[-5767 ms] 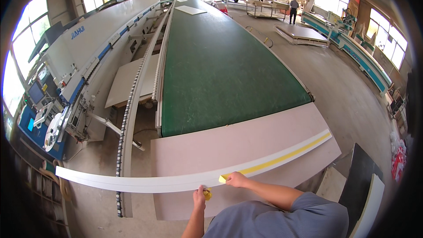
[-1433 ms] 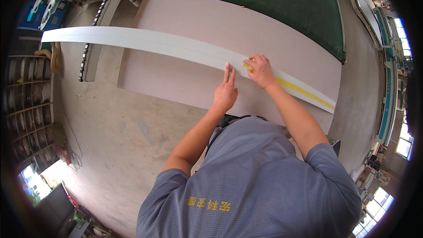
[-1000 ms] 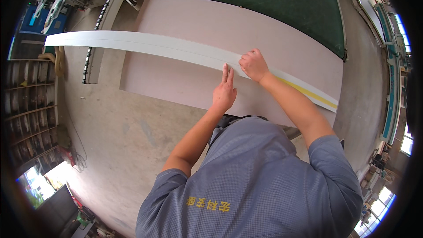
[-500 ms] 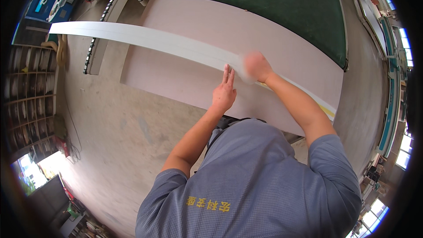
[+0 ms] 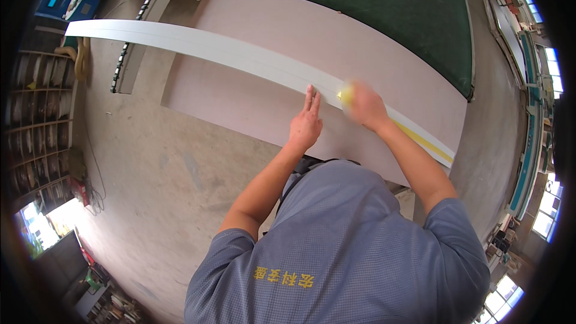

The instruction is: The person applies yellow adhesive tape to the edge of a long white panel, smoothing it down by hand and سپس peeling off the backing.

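Note:
A long, narrow white board (image 5: 228,54) lies across a larger pale pinkish panel (image 5: 216,93), its left end jutting out past the panel. Yellow tape (image 5: 420,137) runs along the board's right part, up to my right hand (image 5: 367,108). That hand is closed and smeared by motion, with a bit of yellow showing at its fingers, so the exact shape of what it grips is blurred. My left hand (image 5: 306,125) has two fingers stretched out, their tips on the board's near edge, and it holds nothing.
Beyond the panel is a dark green conveyor-like surface (image 5: 360,6). A rail with black rollers (image 5: 141,30) stands to the left under the board. Farther left are shelves (image 5: 42,114) holding several rolls. Concrete floor (image 5: 162,174) lies at the near left.
My right hand has shifted right and toward me along the board, and more yellow shows at its fingers and behind it. My left hand keeps its place.

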A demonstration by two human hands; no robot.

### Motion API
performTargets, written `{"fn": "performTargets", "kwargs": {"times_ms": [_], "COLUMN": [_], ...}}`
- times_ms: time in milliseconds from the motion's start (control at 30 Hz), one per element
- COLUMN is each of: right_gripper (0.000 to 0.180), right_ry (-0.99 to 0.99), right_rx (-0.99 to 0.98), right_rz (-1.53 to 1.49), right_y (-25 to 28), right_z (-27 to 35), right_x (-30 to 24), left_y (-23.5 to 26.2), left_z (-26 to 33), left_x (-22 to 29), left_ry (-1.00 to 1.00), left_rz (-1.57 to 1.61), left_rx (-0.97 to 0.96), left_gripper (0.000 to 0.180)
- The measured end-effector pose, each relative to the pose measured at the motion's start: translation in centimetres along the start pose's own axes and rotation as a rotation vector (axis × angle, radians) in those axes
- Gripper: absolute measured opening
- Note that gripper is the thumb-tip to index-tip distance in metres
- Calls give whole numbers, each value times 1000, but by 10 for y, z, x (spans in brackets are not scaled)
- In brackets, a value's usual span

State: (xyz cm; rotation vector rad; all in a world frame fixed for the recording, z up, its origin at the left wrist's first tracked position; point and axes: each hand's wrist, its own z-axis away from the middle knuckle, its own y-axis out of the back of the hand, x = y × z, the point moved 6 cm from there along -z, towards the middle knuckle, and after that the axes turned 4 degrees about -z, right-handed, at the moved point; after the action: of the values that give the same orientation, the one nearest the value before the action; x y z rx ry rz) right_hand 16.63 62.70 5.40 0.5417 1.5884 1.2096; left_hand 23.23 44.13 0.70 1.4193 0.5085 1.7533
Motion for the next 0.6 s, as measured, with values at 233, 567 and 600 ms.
{"fn": "performTargets", "kwargs": {"times_ms": [233, 567, 600], "right_gripper": [47, 24, 23], "right_ry": [138, 251, 209], "right_rx": [194, -44, -136], "right_rz": [14, 253, 274], "right_y": [45, -45, -51], "right_z": [3, -24, -17], "right_x": [-33, 5, 18], "left_y": [0, -8, -9], "left_z": [1, -20, -22], "left_x": [4, 23, 33], "left_ry": [-71, -182, -142], "left_rz": [98, -15, -50], "left_rx": [74, 117, 29], "left_gripper": [81, 93, 93]}}
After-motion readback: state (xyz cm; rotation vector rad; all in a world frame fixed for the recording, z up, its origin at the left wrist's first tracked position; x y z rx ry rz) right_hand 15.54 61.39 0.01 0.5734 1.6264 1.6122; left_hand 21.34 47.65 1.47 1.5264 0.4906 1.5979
